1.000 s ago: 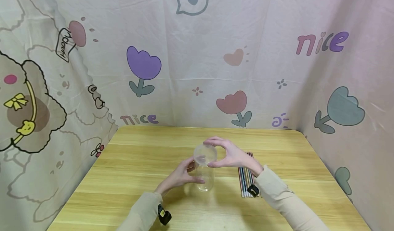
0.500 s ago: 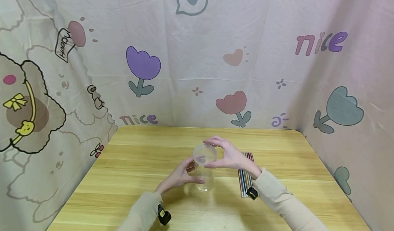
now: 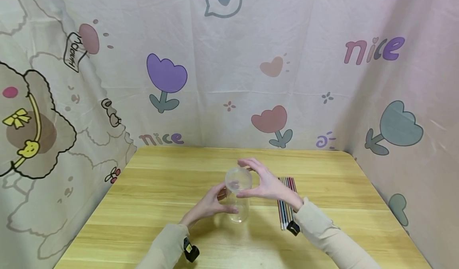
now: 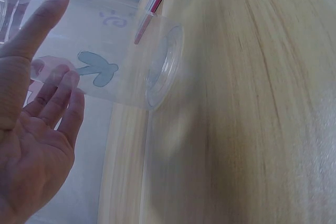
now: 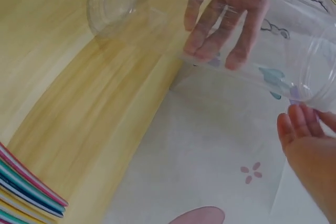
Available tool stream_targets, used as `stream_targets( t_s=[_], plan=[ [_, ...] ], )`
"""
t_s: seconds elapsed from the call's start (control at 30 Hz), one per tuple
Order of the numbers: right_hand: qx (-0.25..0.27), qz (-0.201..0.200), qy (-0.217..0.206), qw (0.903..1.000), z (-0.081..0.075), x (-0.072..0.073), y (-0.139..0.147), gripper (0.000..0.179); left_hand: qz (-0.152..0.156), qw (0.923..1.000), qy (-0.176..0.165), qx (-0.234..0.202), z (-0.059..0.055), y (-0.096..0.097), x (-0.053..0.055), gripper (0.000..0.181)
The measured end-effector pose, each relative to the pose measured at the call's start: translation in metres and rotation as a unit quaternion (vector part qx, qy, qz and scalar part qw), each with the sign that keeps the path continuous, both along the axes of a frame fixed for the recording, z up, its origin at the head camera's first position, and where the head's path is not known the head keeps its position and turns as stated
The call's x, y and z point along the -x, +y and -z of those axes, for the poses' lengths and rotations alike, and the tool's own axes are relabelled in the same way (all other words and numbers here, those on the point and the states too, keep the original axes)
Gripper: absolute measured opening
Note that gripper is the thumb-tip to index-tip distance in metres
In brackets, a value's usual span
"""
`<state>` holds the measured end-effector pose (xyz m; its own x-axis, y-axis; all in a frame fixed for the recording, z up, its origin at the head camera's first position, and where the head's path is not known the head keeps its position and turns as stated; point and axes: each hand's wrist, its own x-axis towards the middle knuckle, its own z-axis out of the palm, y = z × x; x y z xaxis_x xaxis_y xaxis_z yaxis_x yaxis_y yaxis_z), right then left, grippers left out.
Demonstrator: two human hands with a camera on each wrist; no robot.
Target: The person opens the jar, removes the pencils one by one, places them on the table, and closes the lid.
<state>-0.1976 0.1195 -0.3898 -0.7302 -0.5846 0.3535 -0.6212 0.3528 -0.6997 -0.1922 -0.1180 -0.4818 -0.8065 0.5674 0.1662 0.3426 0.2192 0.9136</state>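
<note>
A clear plastic jar [image 3: 239, 215] stands upright near the middle of the table, with a translucent round lid [image 3: 238, 178] on top. My left hand [image 3: 207, 206] grips the jar's body from the left, thumb in front and fingers behind; the left wrist view shows the fingers [image 4: 68, 95] through the wall of the jar. From the right, my right hand [image 3: 268, 184] holds the lid by its rim, thumb at the near side and fingers at the far side. In the right wrist view its fingertips [image 5: 299, 116] meet the rim. The jar looks empty.
Several striped pencils [image 3: 282, 213] lie side by side to the right of the jar, partly under my right wrist. The wooden table [image 3: 161, 181] ends at a printed cloth backdrop [image 3: 222, 61] behind and at both sides.
My right hand has turned slightly about the lid; its thumb has slid a little to the left along the near rim. The left hand and the jar have stayed in place.
</note>
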Motion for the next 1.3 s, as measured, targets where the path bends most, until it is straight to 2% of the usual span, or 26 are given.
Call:
stream_targets(
  t_s=[0.17,0.27,0.37,0.6,0.73,0.83,0.97,1.07,1.17,1.3],
  plan=[
    [0.034,-0.073,-0.067,0.9944,-0.003,0.002,0.004,0.080,-0.001,1.0000,-0.007,-0.005,0.000,0.000,-0.001,0.086],
    [0.040,-0.096,-0.086,0.9909,-0.003,0.003,0.006,0.075,0.001,1.0000,-0.004,-0.006,0.000,0.000,-0.001,0.086],
    [0.039,-0.088,-0.083,0.9919,-0.002,0.003,0.006,0.073,0.002,1.0000,-0.003,-0.006,0.000,0.000,-0.001,0.086],
    [0.041,-0.024,-0.040,0.9981,0.005,0.003,-0.001,0.083,0.001,1.0000,-0.001,-0.003,-0.001,0.000,-0.001,0.086],
    [0.036,-0.002,-0.034,0.9988,0.006,0.002,-0.003,0.086,0.001,1.0000,0.001,-0.001,-0.001,0.000,-0.001,0.086],
    [0.042,-0.021,-0.047,0.9978,0.002,0.000,-0.002,0.085,0.002,1.0000,0.000,-0.003,-0.002,0.000,-0.001,0.086],
    [0.061,-0.094,-0.083,0.9903,-0.004,-0.001,0.003,0.079,0.001,1.0000,-0.003,-0.006,-0.001,0.000,-0.001,0.086],
    [0.064,-0.129,-0.106,0.9839,-0.005,0.001,0.006,0.073,0.002,1.0000,-0.002,-0.007,-0.001,0.000,0.000,0.086],
    [0.059,-0.129,-0.117,0.9830,-0.004,0.002,0.007,0.069,0.003,1.0000,0.001,-0.007,0.000,0.000,0.000,0.085],
    [0.043,-0.092,-0.101,0.9896,-0.003,0.002,0.006,0.067,0.001,1.0000,-0.002,-0.004,0.000,0.000,0.000,0.085]
  ],
)
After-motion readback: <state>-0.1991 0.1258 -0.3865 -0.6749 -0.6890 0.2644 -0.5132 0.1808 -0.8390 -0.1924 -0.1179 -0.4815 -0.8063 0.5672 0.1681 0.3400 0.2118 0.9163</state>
